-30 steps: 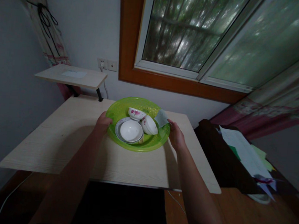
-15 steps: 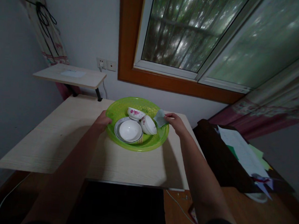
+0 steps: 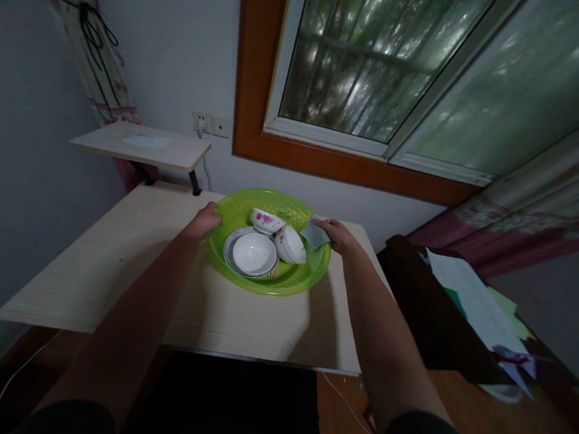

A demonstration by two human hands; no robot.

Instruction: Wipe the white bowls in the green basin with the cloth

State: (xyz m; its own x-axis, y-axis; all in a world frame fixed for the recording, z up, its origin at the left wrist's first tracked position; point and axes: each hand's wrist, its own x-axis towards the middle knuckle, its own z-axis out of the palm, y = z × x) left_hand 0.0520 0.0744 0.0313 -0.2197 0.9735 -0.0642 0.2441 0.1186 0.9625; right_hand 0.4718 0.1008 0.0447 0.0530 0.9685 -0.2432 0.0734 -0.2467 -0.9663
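Slid the left hand (image 3: 206,222) a bit higher along the rim of the green basin (image 3: 240,203) compared with half a second ago, and brought the right hand (image 3: 337,234) a touch further in over the grey-green cloth (image 3: 314,234). Got the left fingers curled at the basin's far-left edge, touching it. Pinching the cloth on the other side, right fingers closed on it up by the right rim; honestly can't tell about also gripping the rim underneath. Keeping the basin on the pale table (image 3: 270,329), near the back edge, between both hands.

Seeing plenty of crockery in there: a plain white bowl (image 3: 253,254) sitting inside a grey-rimmed dish (image 3: 229,246) at the front left, a floral bowl (image 3: 267,222) leaning behind, and a second floral bowl (image 3: 291,245) tipped sideways, opening toward the front right, near the cloth. Also noticing a small shelf (image 3: 100,136) raised over the table's back left with a paper sheet (image 3: 148,141) on top, plus a dark cabinet (image 3: 422,314) off to the right, loaded with papers (image 3: 473,298).
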